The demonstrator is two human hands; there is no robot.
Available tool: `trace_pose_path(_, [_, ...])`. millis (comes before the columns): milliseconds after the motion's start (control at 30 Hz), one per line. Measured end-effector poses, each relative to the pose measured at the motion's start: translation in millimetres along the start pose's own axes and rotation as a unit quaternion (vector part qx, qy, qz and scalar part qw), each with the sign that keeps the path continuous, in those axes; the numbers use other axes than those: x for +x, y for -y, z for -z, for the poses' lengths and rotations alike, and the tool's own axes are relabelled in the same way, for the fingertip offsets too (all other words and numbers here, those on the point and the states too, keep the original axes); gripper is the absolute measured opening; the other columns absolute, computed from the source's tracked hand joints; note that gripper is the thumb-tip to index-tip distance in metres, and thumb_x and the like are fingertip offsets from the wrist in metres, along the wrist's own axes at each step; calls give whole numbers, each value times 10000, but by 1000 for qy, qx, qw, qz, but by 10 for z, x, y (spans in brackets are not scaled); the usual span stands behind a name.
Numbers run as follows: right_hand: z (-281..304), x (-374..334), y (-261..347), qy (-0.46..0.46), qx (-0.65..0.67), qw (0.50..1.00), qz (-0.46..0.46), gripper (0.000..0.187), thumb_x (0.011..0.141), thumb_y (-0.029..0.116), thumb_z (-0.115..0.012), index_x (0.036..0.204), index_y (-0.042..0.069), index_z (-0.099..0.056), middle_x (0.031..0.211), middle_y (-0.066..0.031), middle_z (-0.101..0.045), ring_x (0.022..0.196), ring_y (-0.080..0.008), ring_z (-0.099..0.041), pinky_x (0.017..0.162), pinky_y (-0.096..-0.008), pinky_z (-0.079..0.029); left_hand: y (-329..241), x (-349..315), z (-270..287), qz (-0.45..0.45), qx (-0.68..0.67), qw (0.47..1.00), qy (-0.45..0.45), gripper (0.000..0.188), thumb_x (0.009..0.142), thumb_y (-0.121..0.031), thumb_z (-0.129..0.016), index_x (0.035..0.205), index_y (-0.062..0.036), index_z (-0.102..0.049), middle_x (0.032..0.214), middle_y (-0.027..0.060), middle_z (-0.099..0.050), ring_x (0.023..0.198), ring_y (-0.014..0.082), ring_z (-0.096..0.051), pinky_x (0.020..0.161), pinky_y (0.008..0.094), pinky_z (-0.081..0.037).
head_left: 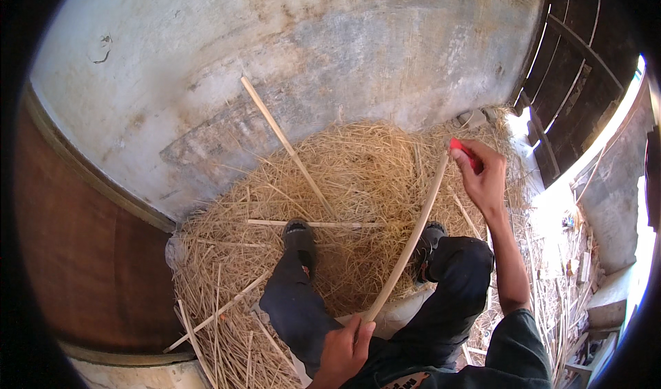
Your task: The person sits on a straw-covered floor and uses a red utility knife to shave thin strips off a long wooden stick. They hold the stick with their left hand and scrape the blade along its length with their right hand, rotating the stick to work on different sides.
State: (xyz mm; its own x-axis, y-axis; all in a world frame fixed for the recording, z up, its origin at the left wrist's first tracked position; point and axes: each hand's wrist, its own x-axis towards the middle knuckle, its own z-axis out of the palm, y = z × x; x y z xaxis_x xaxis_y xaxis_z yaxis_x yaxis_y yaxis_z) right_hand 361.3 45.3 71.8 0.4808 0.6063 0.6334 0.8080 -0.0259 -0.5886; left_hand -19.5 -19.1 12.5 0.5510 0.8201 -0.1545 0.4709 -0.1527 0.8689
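Observation:
A long, pale, slightly bent wooden stick (411,243) slants up from my lap, between my knees, toward the right. Near my lap, my left hand (346,351) is closed around its lower end. My right hand (484,179) pinches a small red object (465,154) against or right beside the stick's far tip. The fingers cover much of the red object, so its kind cannot be made out.
Straw (365,162) covers the floor around my shoes. Another pale stick (286,143) leans on the stained wall (385,51), and a thin stick (220,311) lies at left. A brown door panel (96,251) stands left; dark slatted boards (578,65) are at right.

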Motion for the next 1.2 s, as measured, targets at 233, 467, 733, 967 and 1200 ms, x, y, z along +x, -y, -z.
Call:
trace_pose_path(233, [128,-123,46,113,-71,989,-65,268,1002,257,-776,1137,28,-806,839,-145,-770,698,-185,-697,636,-345,-521,-64,177,126,9,27,998,-56,386,1089,-364,-663,925,-15,-661,595,186,-588,520,383,-631,509,447,-461])
trace_pose_path(467, [-34,-914,496,153,88,979,104,219,867,162,-887,1070,110,-823,898,-80,-776,704,-245,-745,610,-351,-579,-255,468,83,-28,-25,993,-112,342,1064,-272,-720,888,17,-674,604,61,-539,534,96,-499,492,315,-380])
trace_pose_path(733, [-112,-1137,732,153,78,971,164,288,833,259,-924,1083,158,-825,734,7,-647,572,-172,-655,502,-320,-510,-352,531,6,-84,-6,988,-130,285,1049,-244,-740,909,-9,-661,638,161,-627,492,274,-624,490,393,-454])
trace_pose_path(967, [-99,-1094,733,157,61,971,170,296,822,266,-928,1077,155,-828,734,12,-650,555,-171,-640,497,-316,-504,-369,499,7,-60,-10,990,-131,321,1056,-266,-731,887,-12,-631,621,170,-593,487,291,-615,481,387,-440])
trace_pose_path(1200, [-32,-998,700,135,41,982,125,231,865,216,-890,1062,106,-840,777,-34,-719,602,-216,-689,548,-340,-537,-309,423,-6,-42,-14,992,-114,368,1077,-310,-687,908,15,-652,600,107,-549,508,144,-545,485,344,-411])
